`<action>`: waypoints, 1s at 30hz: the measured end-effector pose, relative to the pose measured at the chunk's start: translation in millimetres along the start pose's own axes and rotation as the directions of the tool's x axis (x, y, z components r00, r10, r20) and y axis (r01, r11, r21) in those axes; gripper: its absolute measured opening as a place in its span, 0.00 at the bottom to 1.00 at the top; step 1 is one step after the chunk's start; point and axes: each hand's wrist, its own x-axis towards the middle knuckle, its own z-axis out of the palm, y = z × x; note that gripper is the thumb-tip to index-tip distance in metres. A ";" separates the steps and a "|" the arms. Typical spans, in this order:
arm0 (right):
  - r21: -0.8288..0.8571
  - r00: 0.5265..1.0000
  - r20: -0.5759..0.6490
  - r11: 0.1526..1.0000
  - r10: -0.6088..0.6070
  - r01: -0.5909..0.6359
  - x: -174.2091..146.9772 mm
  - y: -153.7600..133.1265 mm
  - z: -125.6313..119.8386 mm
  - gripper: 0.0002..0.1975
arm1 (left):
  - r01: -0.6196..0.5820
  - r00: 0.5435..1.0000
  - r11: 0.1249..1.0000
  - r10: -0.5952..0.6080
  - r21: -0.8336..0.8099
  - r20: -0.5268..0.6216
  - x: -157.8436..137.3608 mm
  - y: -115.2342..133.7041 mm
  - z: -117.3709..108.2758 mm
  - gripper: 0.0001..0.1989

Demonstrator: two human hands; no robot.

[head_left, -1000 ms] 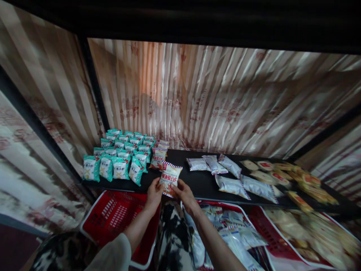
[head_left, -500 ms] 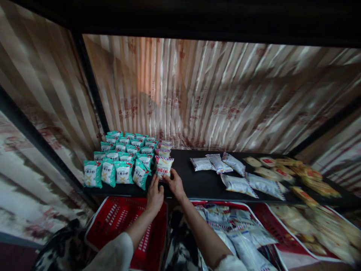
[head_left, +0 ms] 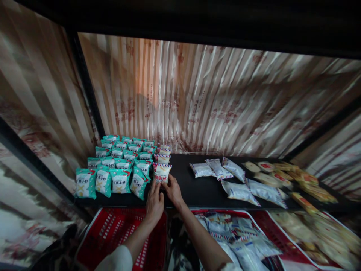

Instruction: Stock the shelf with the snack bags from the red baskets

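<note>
A white snack bag [head_left: 161, 172] with red lettering and a striped top edge stands upright on the black shelf [head_left: 184, 188]. It is at the front of a short row of similar bags [head_left: 163, 158]. My left hand [head_left: 154, 204] has its fingertips on the bag's lower left, and my right hand [head_left: 173, 192] grips its lower right side. The fingertips are partly hidden against the bag. Directly left of it, several teal-and-white snack bags [head_left: 121, 181] stand in rows.
Striped-edge bags [head_left: 239, 192] lie flat on the shelf's right half, with yellowish packets [head_left: 310, 180] beyond. Below the shelf edge are a red basket [head_left: 96, 241], a basket of white bags [head_left: 242, 241] and one of pale packets [head_left: 318, 233]. A dark post [head_left: 86, 82] stands left, before a striped sheet [head_left: 214, 98].
The camera view has shifted slightly, so the shelf sits lower in the picture. Both hands stay at the same bag, now nearer its bottom edge.
</note>
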 end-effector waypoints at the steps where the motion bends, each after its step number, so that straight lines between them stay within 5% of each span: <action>1: -0.012 1.000 0.007 1.000 -0.004 0.004 0.1 -0.8 -0.8 0.21 | 0.003 1.000 1.000 -0.003 -0.002 0.007 0.2 -0.1 1.0 0.24; 16: 0.049 0.999 0.017 0.998 -0.041 0.041 3.2 13.5 1.0 0.22 | -0.052 0.998 0.991 0.056 0.124 -0.027 3.8 -0.8 10.0 0.26; 22: 0.128 0.994 -0.077 0.988 -0.082 0.091 0.9 25.7 -1.8 0.26 | -0.061 0.997 0.980 0.068 0.190 -0.031 4.8 1.5 11.1 0.26; 26: -0.165 0.951 -0.242 0.974 -0.190 0.153 14.5 40.7 -36.5 0.21 | -0.069 0.994 0.980 0.083 0.187 -0.069 1.5 1.0 10.5 0.25; 30: -0.511 0.952 -0.246 0.859 -0.182 0.032 41.7 57.0 -89.7 0.24 | -0.048 0.991 0.987 0.067 0.155 -0.117 -4.8 -3.3 15.4 0.23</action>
